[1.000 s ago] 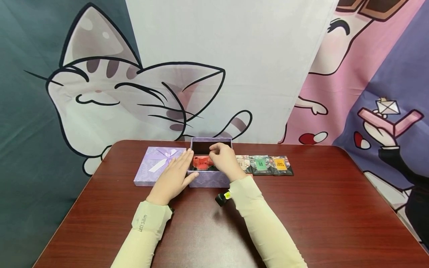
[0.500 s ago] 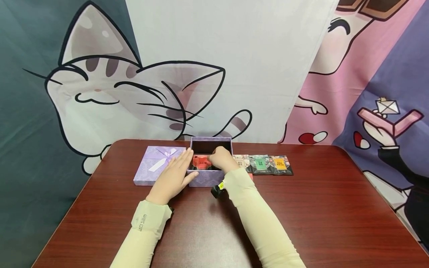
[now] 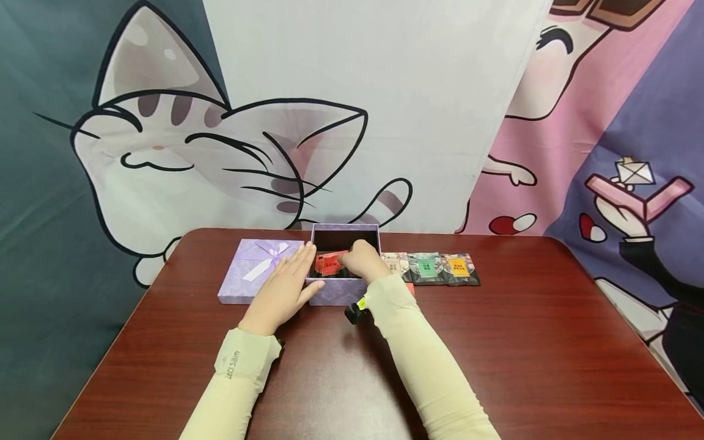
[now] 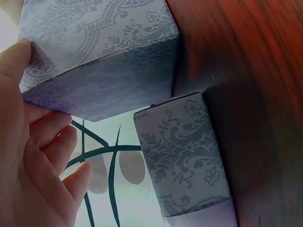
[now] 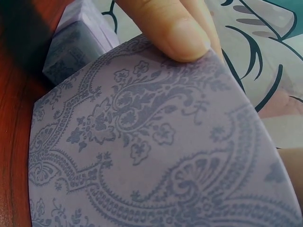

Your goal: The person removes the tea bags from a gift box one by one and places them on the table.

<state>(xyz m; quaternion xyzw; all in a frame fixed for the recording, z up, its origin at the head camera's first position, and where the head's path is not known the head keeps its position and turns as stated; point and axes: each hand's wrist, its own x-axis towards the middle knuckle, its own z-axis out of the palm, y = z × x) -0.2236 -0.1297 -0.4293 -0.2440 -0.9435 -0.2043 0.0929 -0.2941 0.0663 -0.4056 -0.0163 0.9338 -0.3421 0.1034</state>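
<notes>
A purple patterned gift box (image 3: 337, 294) stands with its dark inside showing, and a red packet (image 3: 327, 264) sits tilted within it. My right hand (image 3: 364, 261) reaches over the near wall and pinches the packet's right edge; its fingertips are partly hidden. My left hand (image 3: 280, 293) rests straight fingers along the box's left wall. In the left wrist view, its thumb (image 4: 16, 61) touches the near wall of the box (image 4: 99, 38). That same thumb (image 5: 184, 40) shows against the patterned wall (image 5: 142, 137) in the right wrist view.
To the left lies the purple lid (image 3: 239, 272) with a ribbon bow. Right of the box lie a beige packet (image 3: 396, 264), a green-labelled packet (image 3: 426, 269) and a yellow-labelled packet (image 3: 459, 269). A reddish edge (image 3: 410, 288) peeks out by the right sleeve.
My right hand has lowered into the box and taken hold of the red packet, which has gone from flat to tilted. The left hand has stayed at the box.
</notes>
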